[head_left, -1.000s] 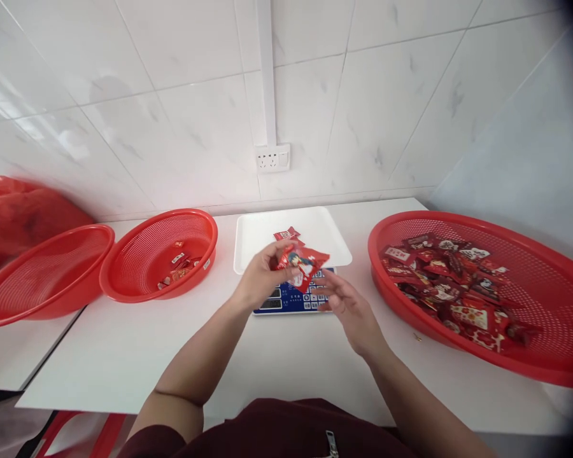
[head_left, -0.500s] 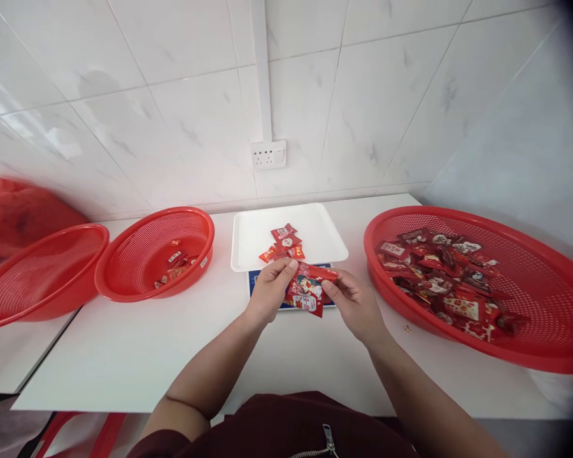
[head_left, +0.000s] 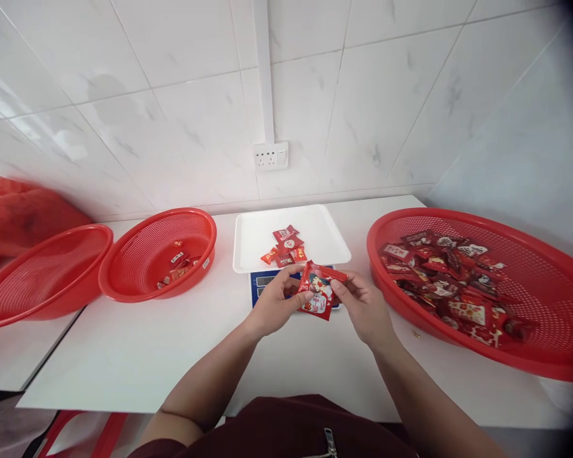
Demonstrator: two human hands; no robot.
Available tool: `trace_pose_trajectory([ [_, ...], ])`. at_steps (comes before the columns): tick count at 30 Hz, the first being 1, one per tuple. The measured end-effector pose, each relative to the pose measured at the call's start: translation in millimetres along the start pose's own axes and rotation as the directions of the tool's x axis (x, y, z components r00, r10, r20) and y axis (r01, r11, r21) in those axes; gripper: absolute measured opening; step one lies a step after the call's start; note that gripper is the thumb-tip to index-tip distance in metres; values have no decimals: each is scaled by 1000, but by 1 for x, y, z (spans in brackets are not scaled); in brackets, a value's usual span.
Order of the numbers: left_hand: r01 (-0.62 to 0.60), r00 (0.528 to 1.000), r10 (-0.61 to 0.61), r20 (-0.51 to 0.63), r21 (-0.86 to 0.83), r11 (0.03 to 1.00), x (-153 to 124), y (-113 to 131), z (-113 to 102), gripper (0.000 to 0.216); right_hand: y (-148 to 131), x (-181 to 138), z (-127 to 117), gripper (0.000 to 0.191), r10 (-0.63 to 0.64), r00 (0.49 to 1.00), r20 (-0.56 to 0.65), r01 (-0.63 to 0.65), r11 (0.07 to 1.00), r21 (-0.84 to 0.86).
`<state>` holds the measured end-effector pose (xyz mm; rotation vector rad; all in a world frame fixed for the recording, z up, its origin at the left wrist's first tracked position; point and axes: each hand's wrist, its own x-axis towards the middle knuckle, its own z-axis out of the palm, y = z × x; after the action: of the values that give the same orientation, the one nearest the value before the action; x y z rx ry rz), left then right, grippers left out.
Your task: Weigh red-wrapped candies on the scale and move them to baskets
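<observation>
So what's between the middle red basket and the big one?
Head view: blue scale, its white tray holding candies, plus left hand and right hand gripping a red pouch.

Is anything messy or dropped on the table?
Just one thing: a tiny speck lies loose on the white table, right beside the big red basket, too small to identify. The left hand and right hand hold the red packet.

Pinched between left hand [head_left: 275, 306] and right hand [head_left: 365, 310], a red printed packet [head_left: 319, 292], held over a white table [head_left: 124, 346]. Just behind, a blue scale [head_left: 266, 281] with a white tray [head_left: 254, 236] bearing a few small red sweets [head_left: 284, 247]. To the right, a wide red basket [head_left: 544, 280] heaped with red packets [head_left: 451, 280]. To the left, a middle red basket [head_left: 141, 245] with a few sweets, then a far-left red basket [head_left: 42, 273].
</observation>
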<state>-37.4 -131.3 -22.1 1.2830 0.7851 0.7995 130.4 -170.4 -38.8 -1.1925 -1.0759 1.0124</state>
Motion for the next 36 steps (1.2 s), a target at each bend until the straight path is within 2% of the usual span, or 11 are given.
trace_pose_trajectory([
  [6,-55,997,57,-43,30,998,0,-4,-4,46,6,-1,-1,35,80,996,46,-82,995,48],
  [9,-143,975,144,-169,20,990,11,8,-20,44,5,-2,-5,47,93,995,23,-93,996,18],
  [12,-230,926,241,-290,74,970,29,22,-47,45,8,-5,-10,50,141,987,78,-139,990,-26],
  [15,-221,880,337,-334,339,914,46,25,-71,47,14,-11,-14,50,198,964,177,-187,979,-77],
  [17,-139,850,411,-330,610,780,51,21,-78,51,19,-15,-16,49,235,941,244,-211,970,-119],
  [19,-62,835,473,-282,805,590,50,15,-78,49,24,-20,-17,47,285,907,311,-240,955,-175],
  [21,-52,852,483,-200,887,458,46,10,-72,38,29,-25,-19,43,344,863,369,-273,934,-232],
  [23,-75,874,468,-129,916,394,45,8,-67,29,35,-31,-18,37,405,810,424,-313,910,-272],
  [27,-70,894,434,-113,921,384,54,11,-61,24,51,-42,-14,25,492,700,517,-390,870,-300],
  [31,-39,907,404,-119,931,362,68,16,-61,27,64,-46,-11,22,480,743,467,-402,877,-261],
  [36,6,945,320,-65,983,182,92,24,-58,31,68,-47,-12,21,436,770,465,-363,900,-242],
])
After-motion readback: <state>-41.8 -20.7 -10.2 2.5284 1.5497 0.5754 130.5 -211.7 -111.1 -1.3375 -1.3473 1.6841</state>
